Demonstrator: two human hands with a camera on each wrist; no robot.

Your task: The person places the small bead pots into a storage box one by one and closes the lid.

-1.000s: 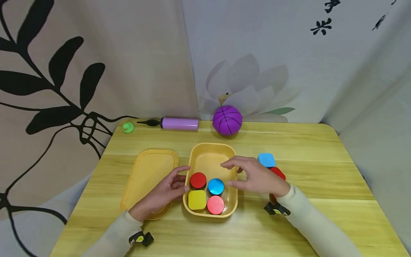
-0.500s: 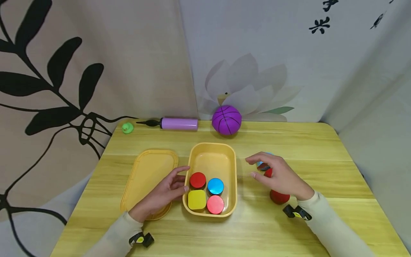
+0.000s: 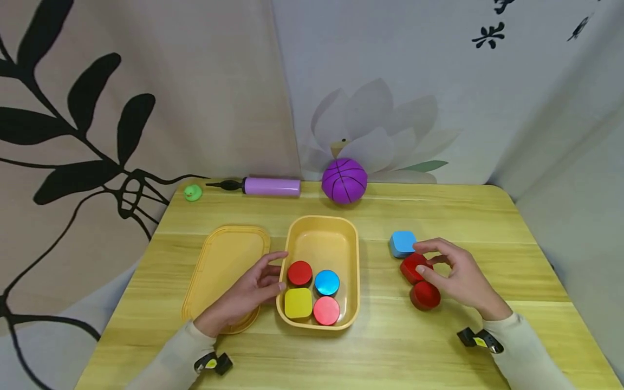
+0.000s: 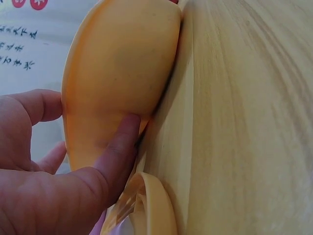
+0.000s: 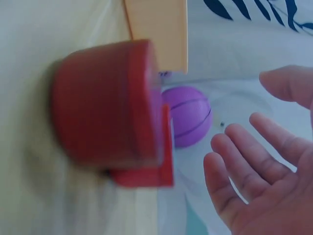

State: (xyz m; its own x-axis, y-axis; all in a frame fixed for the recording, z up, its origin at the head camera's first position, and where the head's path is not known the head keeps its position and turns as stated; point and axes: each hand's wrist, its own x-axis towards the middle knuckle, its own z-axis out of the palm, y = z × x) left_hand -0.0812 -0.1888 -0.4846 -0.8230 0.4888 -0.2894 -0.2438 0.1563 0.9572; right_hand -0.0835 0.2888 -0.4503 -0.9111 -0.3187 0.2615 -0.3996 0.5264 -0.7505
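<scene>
My left hand (image 3: 239,298) rests its fingers against the left side of a yellow plastic box (image 3: 322,218); in the left wrist view the fingertips touch the box's outer wall (image 4: 122,58). Inside the box stand a red round block (image 3: 299,273), a blue round block (image 3: 327,283), a yellow square block (image 3: 298,303) and a pink round block (image 3: 326,311). My right hand (image 3: 460,276) hovers with parted fingers over a red angular block (image 3: 409,269). Beside that one are a red round block (image 3: 425,296) and a blue square block (image 3: 402,244). The right wrist view shows the palm holding nothing.
A yellow lid (image 3: 234,238) lies left of the box, partly under the left forearm. Along the table's back edge are a green toy duck (image 3: 193,192), a purple pump (image 3: 272,187) and a purple ball (image 3: 344,181). A printed curtain (image 3: 219,81) hangs behind.
My right hand has moved right, from over the box to above the red blocks, uncovering the blue square block. The left hand stays at the box's side.
</scene>
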